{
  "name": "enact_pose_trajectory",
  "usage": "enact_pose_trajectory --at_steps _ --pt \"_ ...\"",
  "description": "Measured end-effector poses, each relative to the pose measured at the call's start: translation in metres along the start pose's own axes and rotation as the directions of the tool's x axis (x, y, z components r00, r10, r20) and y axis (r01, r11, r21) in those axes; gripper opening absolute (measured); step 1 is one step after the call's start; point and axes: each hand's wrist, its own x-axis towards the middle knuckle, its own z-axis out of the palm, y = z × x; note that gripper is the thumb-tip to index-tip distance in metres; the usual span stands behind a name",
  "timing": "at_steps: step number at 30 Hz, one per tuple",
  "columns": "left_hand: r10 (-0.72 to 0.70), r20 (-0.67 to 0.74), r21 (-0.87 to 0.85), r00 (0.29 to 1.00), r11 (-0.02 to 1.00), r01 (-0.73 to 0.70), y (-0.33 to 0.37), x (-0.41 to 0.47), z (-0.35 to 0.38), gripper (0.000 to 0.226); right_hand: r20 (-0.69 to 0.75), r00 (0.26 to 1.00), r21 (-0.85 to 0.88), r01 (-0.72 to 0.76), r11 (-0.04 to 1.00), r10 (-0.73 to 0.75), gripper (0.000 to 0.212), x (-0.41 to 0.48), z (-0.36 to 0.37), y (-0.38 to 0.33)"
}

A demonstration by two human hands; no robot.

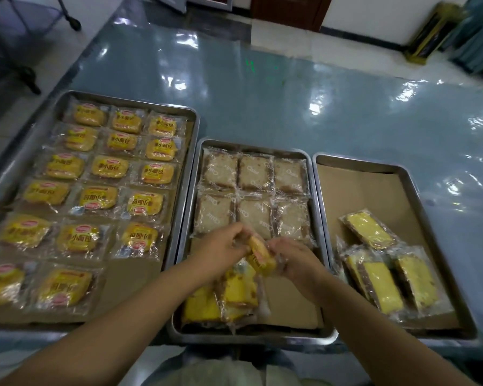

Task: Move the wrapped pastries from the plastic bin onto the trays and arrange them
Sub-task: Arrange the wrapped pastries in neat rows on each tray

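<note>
Three metal trays lined with brown paper lie side by side. The left tray [191, 118] holds rows of yellow wrapped buns. On the middle tray [315, 160] lie two rows of pale wrapped pastries at the back and a pile of yellow wrapped cakes [226, 296] at the front. The right tray [402, 171] carries three yellow wrapped cakes [374, 274]. Over the middle tray, my left hand [221, 250] and my right hand [296, 260] both grip one yellow wrapped bun [260, 256] between them. No plastic bin is in view.
The trays sit on a glossy blue-grey table [290, 101] covered with clear film. Bare table surface stretches behind the trays. A dark wheeled stand [25, 76] is on the floor at the far left, and a doorway and wall lie beyond.
</note>
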Motion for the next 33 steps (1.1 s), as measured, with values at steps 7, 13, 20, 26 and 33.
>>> enact_pose_trajectory --at_steps 7,13,20,26,33 --pt "-0.249 -0.228 -0.33 0.941 0.929 0.167 -0.022 -0.039 -0.047 0.014 -0.021 0.998 -0.127 0.053 0.99 -0.057 0.021 0.02 0.048 -0.028" --pt "-0.409 -0.298 -0.431 0.863 0.864 0.261 -0.058 -0.092 -0.072 0.003 0.032 0.999 -0.277 0.019 0.961 -0.011 0.013 0.038 0.118 -0.027" --pt "-0.542 -0.499 -0.265 0.676 0.838 0.476 -0.097 -0.147 -0.095 0.019 0.115 0.992 -0.386 0.098 0.917 -0.057 0.019 0.06 0.164 -0.01" --pt "-0.512 -0.533 0.017 0.674 0.79 0.613 -0.103 -0.155 -0.094 0.012 0.08 0.995 -0.358 0.089 0.929 -0.065 0.022 0.066 0.163 -0.008" --pt "-0.215 -0.519 0.331 0.828 0.842 0.426 -0.092 -0.15 -0.09 0.031 -0.037 0.988 -0.285 0.134 0.949 -0.151 0.022 0.067 0.142 -0.019"
